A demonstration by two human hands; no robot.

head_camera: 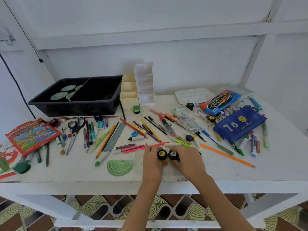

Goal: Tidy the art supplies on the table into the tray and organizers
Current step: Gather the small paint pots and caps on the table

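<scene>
Gripping yellow-label jar (pixel 162 154), left hand (pixel 152 162); right hand (pixel 189 161) grips adjacent black jar (pixel 172 155).

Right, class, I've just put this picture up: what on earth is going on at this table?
A person is tidying a messy table, with a small jar in each hand. The left hand grips the yellow-labelled jar, and the right hand grips the dark-labelled jar beside it. Scissors, a ruler and other supplies lie scattered around. The black tray holds only a few round discs. The cream organizer and clear organizer look empty.
</scene>
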